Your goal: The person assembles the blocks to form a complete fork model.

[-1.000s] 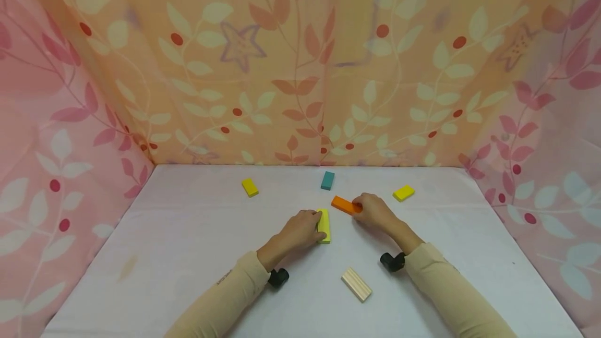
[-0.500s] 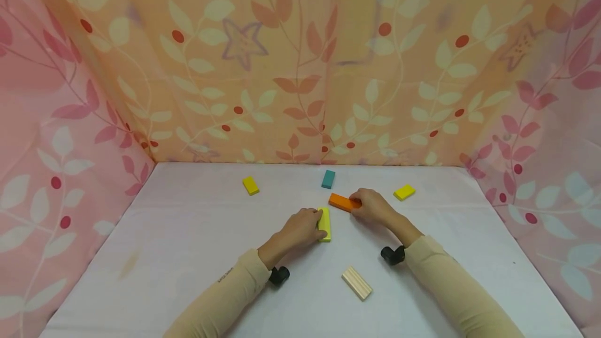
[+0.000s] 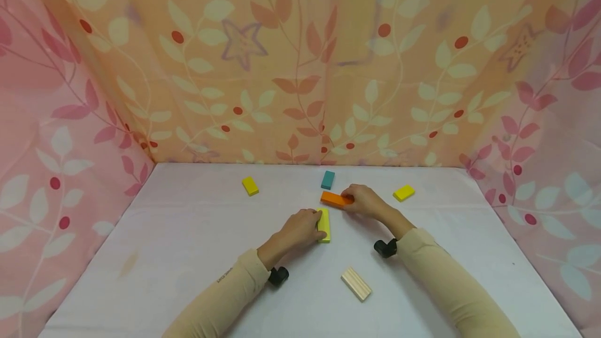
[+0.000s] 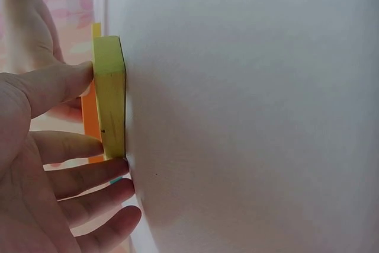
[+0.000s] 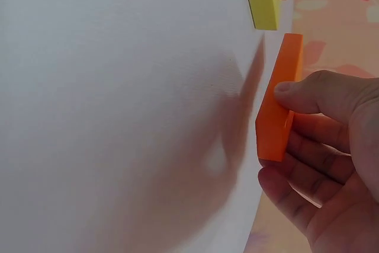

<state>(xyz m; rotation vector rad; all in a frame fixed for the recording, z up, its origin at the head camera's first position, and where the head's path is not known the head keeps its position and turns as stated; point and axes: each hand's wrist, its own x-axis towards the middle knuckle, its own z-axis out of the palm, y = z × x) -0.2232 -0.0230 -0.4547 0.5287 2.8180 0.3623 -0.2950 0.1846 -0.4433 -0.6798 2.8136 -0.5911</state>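
Observation:
A lime-yellow block (image 3: 325,228) lies lengthwise on the white cloth, and my left hand (image 3: 301,227) pinches it between thumb and fingertips from the left side. In the left wrist view the thumb is at the near end of the lime-yellow block (image 4: 110,99) and the index finger toward its far end. My right hand (image 3: 368,203) grips an orange block (image 3: 332,200) by its right end. The right wrist view shows the orange block (image 5: 279,102) raised off the cloth, its shadow apart from it. Its free end is just beyond the far end of the lime-yellow block.
A teal block (image 3: 327,180) lies just behind the orange one. One yellow block (image 3: 250,186) is at the back left, another yellow block (image 3: 404,193) at the back right. A plain wooden block (image 3: 356,284) lies in front. Patterned curtains (image 3: 300,67) enclose the table's back and sides.
My right hand has carried the orange block leftward and slightly back, closer to the far end of the lime-yellow block. My left hand has stayed in place.

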